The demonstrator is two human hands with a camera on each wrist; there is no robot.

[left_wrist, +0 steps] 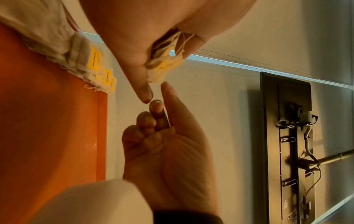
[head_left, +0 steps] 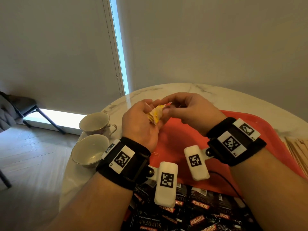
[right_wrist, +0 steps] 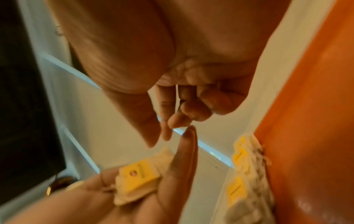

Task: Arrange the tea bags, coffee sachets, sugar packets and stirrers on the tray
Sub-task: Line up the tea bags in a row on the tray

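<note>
Left hand: the left hand (head_left: 141,124) is raised over the far edge of the tray, fingers curled round a small bunch of tea bags (head_left: 155,115) with yellow tags; in the right wrist view the bunch (right_wrist: 138,180) lies across its palm under the thumb.
Right hand: the right hand (head_left: 188,110) is just beside the left, forefinger stretched toward the bunch, the other fingers curled in; it grips nothing that shows, and its fingertips (left_wrist: 156,106) nearly touch the left forefinger.
Tray: the red tray (head_left: 180,140) lies on the bench below both hands.
In the tray: a row of tea bags (left_wrist: 91,63) lies overlapped along one edge, yellow tags showing; the same row (right_wrist: 243,174) appears against the tray wall in the right wrist view. Dark coffee sachets (head_left: 191,212) are heaped at the near end, though whether they lie in the tray or over its rim cannot be told.
Stirrers: pale wooden stirrers (head_left: 298,152) lie at the right edge of the head view, just beside the tray.
Cups: two cups (head_left: 95,122) stand on the bench left of the tray, one behind the other; nothing shows inside them.
Bench: the bench (head_left: 208,90) is round and of white marble.
Sugar packets: none can be made out.
</note>
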